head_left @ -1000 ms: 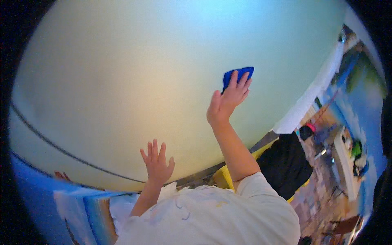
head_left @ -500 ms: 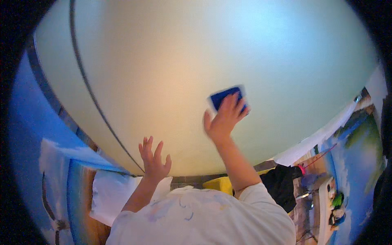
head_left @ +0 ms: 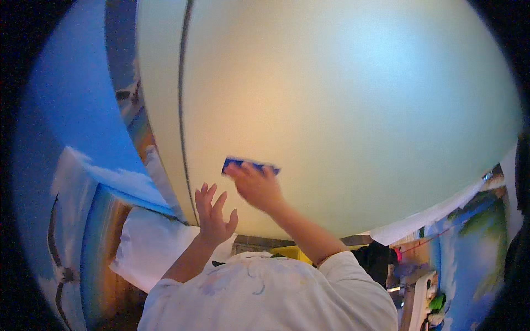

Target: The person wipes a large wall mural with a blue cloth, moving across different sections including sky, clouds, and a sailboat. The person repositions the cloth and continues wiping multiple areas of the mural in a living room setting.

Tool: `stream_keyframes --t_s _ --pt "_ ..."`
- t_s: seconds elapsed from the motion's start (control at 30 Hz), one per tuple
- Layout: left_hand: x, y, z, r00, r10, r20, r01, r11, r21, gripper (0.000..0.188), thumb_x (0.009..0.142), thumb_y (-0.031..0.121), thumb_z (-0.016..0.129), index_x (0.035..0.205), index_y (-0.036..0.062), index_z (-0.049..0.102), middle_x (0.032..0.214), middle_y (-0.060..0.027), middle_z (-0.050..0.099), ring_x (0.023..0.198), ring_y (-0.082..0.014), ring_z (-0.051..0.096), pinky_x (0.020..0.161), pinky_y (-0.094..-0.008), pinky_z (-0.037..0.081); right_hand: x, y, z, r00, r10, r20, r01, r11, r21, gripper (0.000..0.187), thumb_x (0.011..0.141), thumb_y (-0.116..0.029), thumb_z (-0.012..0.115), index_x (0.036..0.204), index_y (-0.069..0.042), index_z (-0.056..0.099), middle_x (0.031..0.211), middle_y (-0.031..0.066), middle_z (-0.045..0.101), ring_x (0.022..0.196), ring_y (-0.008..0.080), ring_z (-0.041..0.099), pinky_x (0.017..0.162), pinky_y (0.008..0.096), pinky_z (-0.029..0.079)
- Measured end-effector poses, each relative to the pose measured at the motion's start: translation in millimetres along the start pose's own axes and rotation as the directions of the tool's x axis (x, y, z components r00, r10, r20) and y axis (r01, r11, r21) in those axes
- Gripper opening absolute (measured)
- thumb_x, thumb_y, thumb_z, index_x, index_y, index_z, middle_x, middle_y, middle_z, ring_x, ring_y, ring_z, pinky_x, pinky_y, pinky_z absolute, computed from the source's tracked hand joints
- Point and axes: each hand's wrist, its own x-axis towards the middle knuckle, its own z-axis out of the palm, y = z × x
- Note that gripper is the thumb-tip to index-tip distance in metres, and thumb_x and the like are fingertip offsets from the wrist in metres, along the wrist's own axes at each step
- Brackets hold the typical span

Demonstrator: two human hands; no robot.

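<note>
A large pale, glossy panel [head_left: 342, 110] fills most of the view in front of me, with a dark vertical seam [head_left: 181, 99] on its left. Against its lower part my right hand [head_left: 256, 188] holds a flat blue pad, perhaps a cloth or sponge [head_left: 231, 164], fingers spread over its face. The pad is slightly smeared by motion, and its lower part is hidden behind the fingers. Lower down, to the left, my left hand [head_left: 213, 219] is raised near the seam, fingers apart, holding nothing. Whether it touches the panel I cannot tell.
Blue walls painted with sky and clouds [head_left: 110, 182] stand at the left. A white pillow-like thing [head_left: 144, 243] lies lower left. Beyond my right arm are a yellow object [head_left: 291, 252], a black cloth [head_left: 375, 262] and a white shelf with small items [head_left: 419, 298].
My right hand has swept the blue pad left and down across the panel, toward my left hand. My left hand stays open in nearly the same place. The view has turned left.
</note>
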Motion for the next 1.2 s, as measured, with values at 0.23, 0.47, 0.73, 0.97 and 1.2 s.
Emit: stream_keyframes --t_s 0.23,0.47,0.73,0.97,1.2 --pt "-18.4 4.8 -7.4 0.99 -0.139 -0.03 0.136 0.987 -0.081 0.053 0.086 0.023 0.061 0.132 0.0013 0.046 0.142 -0.0247 0.037 0.135 -0.045 0.032 0.112 -0.0577 0.02 151.6 29.3 -113.7 0.851 0.26 -0.456 -0.234 0.966 0.114 0.057 0.081 -0.036 0.062 0.136 -0.024 0.054 0.149 -0.0003 0.042 0.139 0.0289 0.033 0.108 0.0604 0.012" --pt "-29.3 2.6 -8.0 0.981 -0.191 -0.041 0.188 0.979 -0.076 0.054 0.087 0.026 0.059 0.132 0.0007 0.045 0.14 -0.0258 0.039 0.133 -0.0452 0.034 0.111 -0.0583 0.022 68.5 -61.2 1.1 0.987 -0.098 -0.126 0.107 0.992 0.072 0.07 0.083 -0.027 0.055 0.15 -0.019 0.035 0.157 -0.0051 0.028 0.143 0.018 0.023 0.112 0.0447 0.021" --pt "-68.5 7.3 -13.1 0.945 -0.326 -0.02 0.326 0.945 0.034 0.053 0.086 0.023 0.059 0.132 -0.0007 0.045 0.139 -0.0251 0.04 0.133 -0.0445 0.034 0.11 -0.0574 0.024 17.0 -69.9 49.0 0.976 -0.192 0.104 0.179 0.977 0.116 0.068 0.084 -0.029 0.053 0.149 -0.018 0.036 0.158 -0.0043 0.026 0.146 0.0173 0.018 0.116 0.0448 0.009" --pt "-85.3 19.2 0.7 0.893 -0.446 -0.065 0.449 0.892 0.048 0.051 0.086 0.021 0.06 0.131 -0.0002 0.046 0.14 -0.0217 0.04 0.133 -0.0439 0.034 0.11 -0.0558 0.025 103.7 -56.5 -11.3 0.958 0.056 -0.28 0.003 0.978 0.208 0.059 0.079 -0.028 0.059 0.137 -0.021 0.053 0.151 -0.0027 0.04 0.14 0.0206 0.032 0.109 0.054 0.015" --pt "-111.0 27.6 9.1 0.872 -0.49 -0.008 0.489 0.868 0.092 0.052 0.085 0.022 0.061 0.131 0.0018 0.047 0.139 -0.0205 0.041 0.133 -0.0437 0.034 0.11 -0.0575 0.025 -30.3 -131.1 125.7 0.869 -0.452 0.203 0.385 0.874 0.297 0.063 0.086 -0.021 0.048 0.145 -0.001 0.038 0.158 0.0034 0.027 0.146 0.0202 0.022 0.116 0.0352 0.016"
